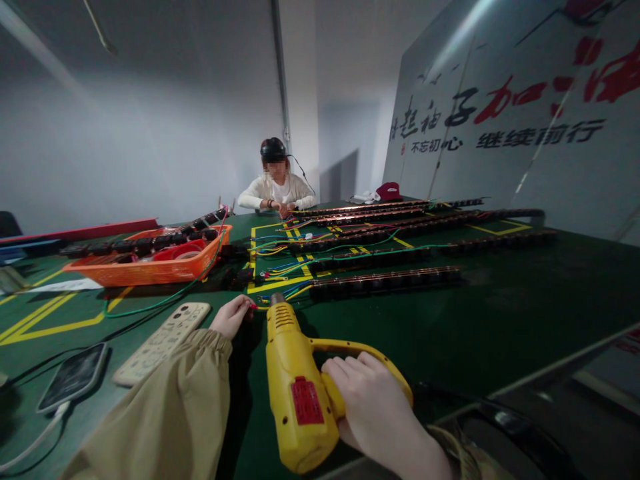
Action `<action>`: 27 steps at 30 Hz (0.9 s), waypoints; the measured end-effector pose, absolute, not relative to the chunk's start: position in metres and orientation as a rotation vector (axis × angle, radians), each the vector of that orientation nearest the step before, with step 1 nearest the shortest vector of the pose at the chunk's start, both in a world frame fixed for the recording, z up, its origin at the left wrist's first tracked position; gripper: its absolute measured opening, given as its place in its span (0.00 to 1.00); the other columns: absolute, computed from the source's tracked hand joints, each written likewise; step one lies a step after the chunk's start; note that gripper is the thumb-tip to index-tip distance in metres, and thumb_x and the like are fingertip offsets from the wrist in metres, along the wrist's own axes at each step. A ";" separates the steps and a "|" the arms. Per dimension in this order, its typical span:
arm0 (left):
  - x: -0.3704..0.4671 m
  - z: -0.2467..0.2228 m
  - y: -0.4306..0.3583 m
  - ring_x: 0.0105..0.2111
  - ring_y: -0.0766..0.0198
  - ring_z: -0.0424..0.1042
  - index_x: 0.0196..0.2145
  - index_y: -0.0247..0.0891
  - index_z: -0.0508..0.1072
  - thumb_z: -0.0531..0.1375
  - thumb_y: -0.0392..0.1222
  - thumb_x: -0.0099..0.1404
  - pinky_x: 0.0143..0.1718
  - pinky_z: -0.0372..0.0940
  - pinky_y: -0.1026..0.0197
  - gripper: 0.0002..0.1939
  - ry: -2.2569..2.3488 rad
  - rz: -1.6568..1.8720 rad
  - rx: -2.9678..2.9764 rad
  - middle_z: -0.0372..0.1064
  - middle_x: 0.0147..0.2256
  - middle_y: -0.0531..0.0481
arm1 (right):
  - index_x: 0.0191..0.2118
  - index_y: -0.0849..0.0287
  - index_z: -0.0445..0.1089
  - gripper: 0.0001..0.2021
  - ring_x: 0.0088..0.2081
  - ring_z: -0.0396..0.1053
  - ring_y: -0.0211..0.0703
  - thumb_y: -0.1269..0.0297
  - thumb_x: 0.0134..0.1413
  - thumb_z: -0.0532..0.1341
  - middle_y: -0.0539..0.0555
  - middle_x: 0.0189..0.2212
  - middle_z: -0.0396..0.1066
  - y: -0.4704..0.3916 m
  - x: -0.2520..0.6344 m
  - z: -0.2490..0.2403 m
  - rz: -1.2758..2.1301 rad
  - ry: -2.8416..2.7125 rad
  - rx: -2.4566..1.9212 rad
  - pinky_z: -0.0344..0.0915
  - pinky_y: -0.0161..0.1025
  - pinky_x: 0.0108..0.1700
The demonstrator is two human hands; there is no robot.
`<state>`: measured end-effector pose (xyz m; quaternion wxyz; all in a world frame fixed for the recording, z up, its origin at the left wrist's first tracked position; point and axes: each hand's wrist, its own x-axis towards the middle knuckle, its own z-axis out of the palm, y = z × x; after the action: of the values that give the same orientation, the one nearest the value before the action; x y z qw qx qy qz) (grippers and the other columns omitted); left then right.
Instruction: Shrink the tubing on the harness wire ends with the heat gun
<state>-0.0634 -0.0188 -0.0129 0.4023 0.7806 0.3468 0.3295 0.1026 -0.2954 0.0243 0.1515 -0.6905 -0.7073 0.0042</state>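
My right hand [373,397] is wrapped around the handle of a yellow heat gun [297,387], its metal nozzle directed away from me. Just left of that nozzle, my left hand [234,315] pinches the red-tipped end of a yellow wire [263,307]. That wire and several blue and green ones run from the near end of a long black strip [385,283] with copper-coloured lines along its top. More such strips [400,233] lie side by side behind it, with coloured wires at their left ends.
Left of the strips, an orange basket [150,272] holds black parts and a red roll. A patterned phone case [163,343] and a phone on a white cable [74,377] lie near my left sleeve. Across the green table sits a person [276,183]; a dark red cap [389,191] lies nearby.
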 end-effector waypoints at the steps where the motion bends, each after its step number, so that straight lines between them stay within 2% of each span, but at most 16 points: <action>1: -0.063 -0.013 -0.019 0.24 0.63 0.65 0.27 0.37 0.67 0.53 0.54 0.55 0.28 0.61 0.61 0.16 0.871 0.829 1.961 0.64 0.21 0.52 | 0.38 0.57 0.64 0.13 0.36 0.62 0.43 0.70 0.41 0.55 0.50 0.35 0.68 -0.297 0.107 0.024 0.008 -2.008 -1.994 0.51 0.41 0.42; 11: -0.064 -0.011 -0.017 0.23 0.64 0.66 0.28 0.36 0.67 0.55 0.55 0.54 0.28 0.62 0.60 0.17 0.857 0.813 1.906 0.65 0.21 0.52 | 0.41 0.58 0.66 0.16 0.35 0.62 0.42 0.75 0.42 0.55 0.50 0.35 0.69 -0.315 0.140 0.019 -0.115 -1.840 -2.147 0.52 0.39 0.41; 21: -0.061 -0.011 -0.020 0.22 0.66 0.64 0.28 0.36 0.66 0.56 0.56 0.52 0.27 0.60 0.63 0.18 0.850 0.836 1.833 0.64 0.20 0.54 | 0.42 0.60 0.67 0.16 0.35 0.64 0.44 0.74 0.42 0.56 0.52 0.36 0.70 -0.316 0.139 0.020 -0.228 -1.879 -2.136 0.53 0.40 0.41; 27: -0.061 -0.006 -0.023 0.22 0.67 0.63 0.27 0.35 0.66 0.57 0.56 0.50 0.26 0.58 0.64 0.19 0.844 0.852 1.753 0.64 0.20 0.55 | 0.41 0.59 0.66 0.17 0.36 0.64 0.45 0.72 0.40 0.56 0.54 0.37 0.70 -0.312 0.120 0.021 -0.183 -1.939 -2.131 0.53 0.42 0.42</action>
<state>-0.0607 -0.0235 -0.0064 0.4872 0.7208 0.3469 0.3504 0.1204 -0.3123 0.0213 0.1272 -0.7322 -0.6661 -0.0628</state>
